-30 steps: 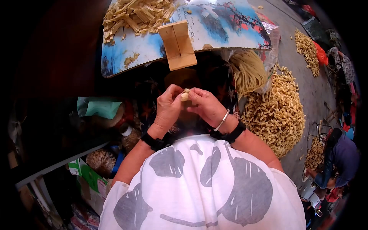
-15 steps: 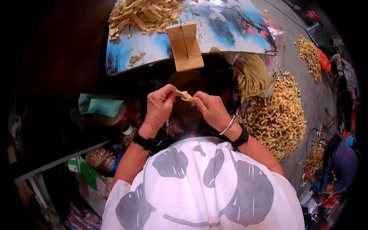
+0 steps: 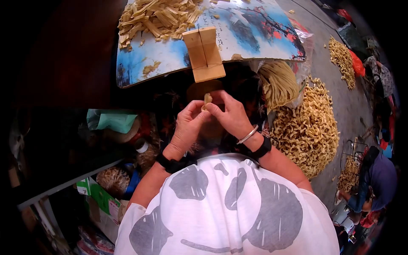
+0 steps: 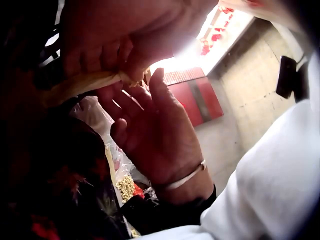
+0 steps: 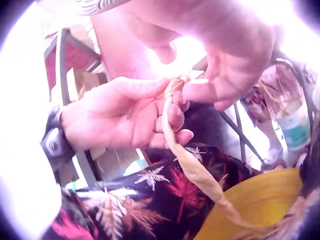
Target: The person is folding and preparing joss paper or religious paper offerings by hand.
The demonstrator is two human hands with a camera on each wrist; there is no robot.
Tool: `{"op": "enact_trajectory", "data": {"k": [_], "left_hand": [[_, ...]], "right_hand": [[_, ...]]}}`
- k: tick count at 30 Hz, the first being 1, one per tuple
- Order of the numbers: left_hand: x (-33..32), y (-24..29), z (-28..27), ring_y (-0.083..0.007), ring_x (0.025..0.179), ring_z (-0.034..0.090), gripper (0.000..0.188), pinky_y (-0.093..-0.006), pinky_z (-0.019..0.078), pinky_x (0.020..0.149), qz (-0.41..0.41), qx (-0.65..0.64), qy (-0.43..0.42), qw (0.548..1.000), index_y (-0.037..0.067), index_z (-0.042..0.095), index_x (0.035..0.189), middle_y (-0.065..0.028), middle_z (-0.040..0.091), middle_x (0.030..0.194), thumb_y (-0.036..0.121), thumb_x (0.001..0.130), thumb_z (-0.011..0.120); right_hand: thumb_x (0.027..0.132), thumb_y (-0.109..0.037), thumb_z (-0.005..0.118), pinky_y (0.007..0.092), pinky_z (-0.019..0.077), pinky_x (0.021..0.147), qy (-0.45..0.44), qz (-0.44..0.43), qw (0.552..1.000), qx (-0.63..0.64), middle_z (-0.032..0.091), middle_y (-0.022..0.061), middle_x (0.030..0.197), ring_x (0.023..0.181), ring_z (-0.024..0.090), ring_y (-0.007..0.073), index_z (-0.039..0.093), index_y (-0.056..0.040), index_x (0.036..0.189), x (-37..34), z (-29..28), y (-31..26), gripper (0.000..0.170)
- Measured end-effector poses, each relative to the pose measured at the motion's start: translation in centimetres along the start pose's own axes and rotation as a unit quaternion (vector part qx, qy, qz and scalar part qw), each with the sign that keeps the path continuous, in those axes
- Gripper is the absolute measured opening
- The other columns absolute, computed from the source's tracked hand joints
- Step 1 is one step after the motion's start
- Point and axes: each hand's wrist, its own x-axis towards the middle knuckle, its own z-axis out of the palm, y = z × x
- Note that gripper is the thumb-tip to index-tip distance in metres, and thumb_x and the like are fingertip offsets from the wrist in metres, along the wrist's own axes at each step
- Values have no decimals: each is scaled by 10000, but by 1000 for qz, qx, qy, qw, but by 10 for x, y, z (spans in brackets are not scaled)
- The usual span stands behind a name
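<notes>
A pale yellow strip (image 5: 195,172) with a folded or knotted upper end is held between both hands, its long tail hanging down in the right wrist view. The left hand (image 3: 185,129) pinches the folded end between thumb and fingers. Close against it, the right hand (image 3: 233,117) grips the same piece with thumb and forefinger. In the head view only a short bit of the piece (image 3: 207,100) shows between the fingertips. The left wrist view has the strip (image 4: 85,84) running off to the left, partly in shadow.
A painted board (image 3: 170,55) bears cut strips (image 3: 163,19) and a wooden stand (image 3: 204,55). To the right lie a bundle of long strips (image 3: 278,85) and a large heap of knotted pieces (image 3: 308,131). A yellow round thing (image 5: 260,195) is below the hands.
Since half a second ago the hands have come together, and the piece has turned from lying across between them to upright. The head view has shifted slightly.
</notes>
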Motion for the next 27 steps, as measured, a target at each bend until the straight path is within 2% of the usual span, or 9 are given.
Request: {"op": "enact_trajectory", "data": {"k": [1, 4, 5, 10, 13, 14, 16, 20, 27], "left_hand": [[-1, 3, 6, -87, 831, 613, 191, -234, 510, 777, -1, -14, -1, 1000, 8, 593, 1131, -24, 655, 953, 78, 956, 622], [-4, 14, 12, -80, 802, 603, 185, -219, 504, 752, -30, -135, -5, 990, 8, 598, 1122, -6, 644, 908, 70, 950, 626], [-4, 13, 11, -79, 792, 598, 175, -218, 503, 745, -37, -139, 1, 990, 6, 603, 1111, -2, 639, 889, 65, 947, 627], [-7, 5, -2, -82, 832, 634, 121, -229, 505, 757, -73, -40, 4, 997, 24, 669, 1035, -22, 699, 907, 76, 931, 636], [-9, 7, 8, -64, 764, 604, 109, -224, 490, 686, 83, 147, 23, 985, 21, 681, 997, -19, 691, 839, 97, 931, 641], [-9, 5, 9, -61, 746, 589, 109, -222, 484, 674, 87, 158, 34, 983, 17, 673, 991, -17, 683, 824, 103, 931, 642], [-9, -1, 8, -54, 711, 560, 116, -218, 472, 650, 95, 178, 56, 978, 9, 658, 978, -12, 667, 794, 114, 932, 643], [-5, -8, 3, 9, 601, 414, 116, -156, 320, 516, 19, 67, 65, 995, 48, 628, 942, 69, 530, 723, 150, 987, 597], [-16, 9, -13, -1, 533, 316, 130, -178, 244, 471, -98, -54, -11, 994, 49, 632, 936, 91, 435, 664, 155, 992, 583]], "right_hand": [[952, -262, 620, 311, 545, 667, -80, 69, 994, 21, 692, 158, 904, 781, 700, 214, 670, 12, 998, 1, -2, 8, 282], [977, -270, 586, 253, 538, 605, -106, 199, 951, 210, 702, 114, 863, 697, 682, 159, 674, 22, 1038, 6, 5, 21, 310], [983, -262, 573, 224, 533, 569, -86, 189, 952, 223, 702, 79, 812, 658, 661, 115, 690, 10, 1023, 4, 6, 20, 299], [969, -211, 569, 293, 527, 549, -35, 78, 996, 30, 675, 114, 698, 600, 670, 187, 693, 5, 971, 1, 6, 11, 248], [959, -184, 568, 318, 516, 541, -24, 3, 996, -82, 644, 143, 656, 587, 664, 240, 672, 13, 921, 2, 4, 16, 226], [956, -176, 567, 324, 512, 539, -22, -15, 994, -106, 632, 153, 645, 584, 660, 258, 663, 16, 904, 2, 4, 17, 221], [939, -184, 607, 303, 497, 520, -44, 34, 998, -12, 636, 118, 644, 562, 652, 213, 642, 3, 872, 2, 3, 11, 202], [889, -191, 696, 246, 442, 483, -137, 162, 961, 176, 615, 18, 663, 538, 585, 95, 621, -45, 859, 1, -4, -1, 167], [856, -151, 715, 190, 402, 524, -152, 234, 928, 248, 576, -39, 697, 593, 502, 33, 636, -66, 883, 5, -20, 12, 119]]}}
